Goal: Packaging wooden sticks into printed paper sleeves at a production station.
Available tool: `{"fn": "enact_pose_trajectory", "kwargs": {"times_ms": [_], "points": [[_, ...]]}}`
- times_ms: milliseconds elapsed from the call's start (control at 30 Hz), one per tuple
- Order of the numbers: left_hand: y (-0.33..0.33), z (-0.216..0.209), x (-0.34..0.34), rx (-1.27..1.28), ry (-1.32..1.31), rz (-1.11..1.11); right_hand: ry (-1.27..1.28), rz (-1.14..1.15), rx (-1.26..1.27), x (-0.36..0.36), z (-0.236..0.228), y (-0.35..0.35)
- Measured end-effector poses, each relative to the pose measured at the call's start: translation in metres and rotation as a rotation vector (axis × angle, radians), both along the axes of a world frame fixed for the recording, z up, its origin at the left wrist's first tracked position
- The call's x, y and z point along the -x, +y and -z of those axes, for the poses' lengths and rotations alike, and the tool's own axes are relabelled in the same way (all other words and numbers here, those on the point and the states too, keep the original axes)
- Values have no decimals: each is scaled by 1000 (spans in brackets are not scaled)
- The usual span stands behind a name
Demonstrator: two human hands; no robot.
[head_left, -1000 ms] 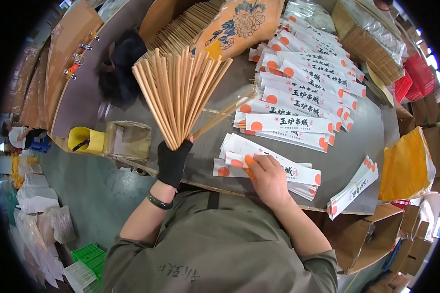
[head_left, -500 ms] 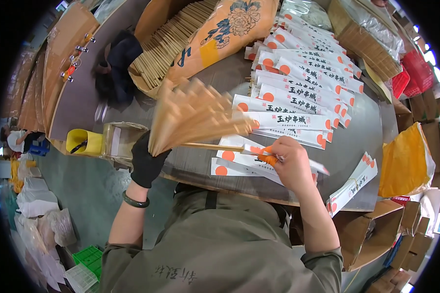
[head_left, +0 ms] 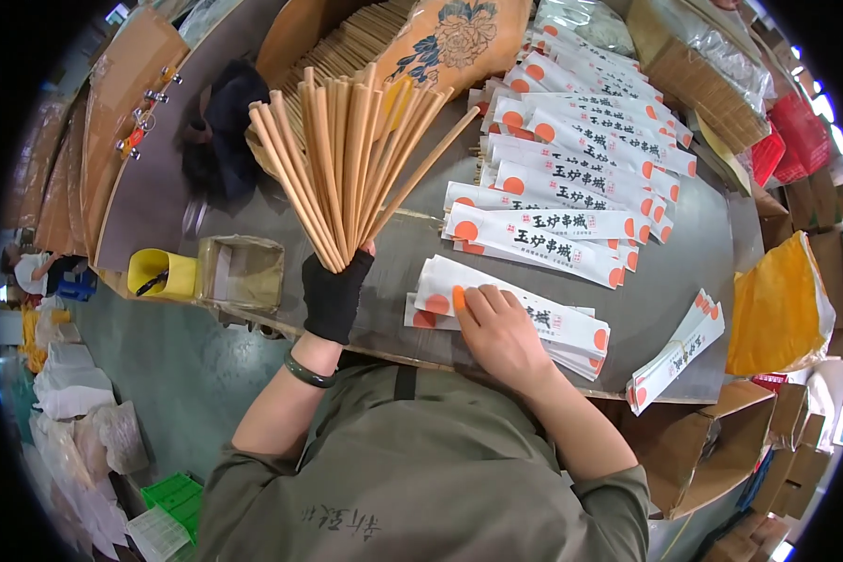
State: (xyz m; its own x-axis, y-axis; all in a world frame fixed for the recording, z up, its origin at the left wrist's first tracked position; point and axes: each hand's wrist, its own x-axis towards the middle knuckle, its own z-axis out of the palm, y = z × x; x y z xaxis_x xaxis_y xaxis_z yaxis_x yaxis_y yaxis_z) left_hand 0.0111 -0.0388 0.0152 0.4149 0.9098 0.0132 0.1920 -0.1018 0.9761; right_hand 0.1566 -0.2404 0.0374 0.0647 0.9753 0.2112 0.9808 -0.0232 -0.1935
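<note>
My left hand (head_left: 339, 298), in a black glove with bare fingertips, is closed around the lower ends of a bundle of wooden chopsticks (head_left: 342, 178). Their upper ends fan out above the table. Beside it, my right hand (head_left: 503, 332) has bent fingers pressed on the top white paper sleeve (head_left: 440, 276) of a loose stack at the table's front edge. An orange finger cover shows on that hand; its other fingertips are partly hidden. Beyond lies a long overlapping pile of paper sleeves (head_left: 557, 245) with red dots and dark lettering, some with stick ends poking out.
A flower-printed paper wrap (head_left: 468, 37) with more chopsticks stands at the back. To the left are a yellow holder (head_left: 180, 274), a clear bin (head_left: 262, 272) and dark cloth (head_left: 225, 140). A banded sleeve bundle (head_left: 674, 356) lies right, near an open carton (head_left: 721, 440).
The chopstick bundle has swung upright and moved right with my left hand. My right hand has let go of the sleeved chopsticks, now atop the pile, and come down to the stack.
</note>
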Motion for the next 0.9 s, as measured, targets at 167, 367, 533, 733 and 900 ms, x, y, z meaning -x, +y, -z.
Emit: {"fn": "enact_pose_trajectory", "kwargs": {"times_ms": [167,367,533,733,900], "points": [[8,-2,18,20,-81,47,147,49,-255,0,9,-6],[13,-6,44,-7,66,50,419,257,-314,-8,2,-6],[27,-16,63,-67,165,157,967,547,-302,-30,-23,-5],[39,-21,73,-175,186,198,817,549,-176,-33,-35,-6],[45,-30,74,-294,247,298,812,455,-142,-35,-36,-9]]}}
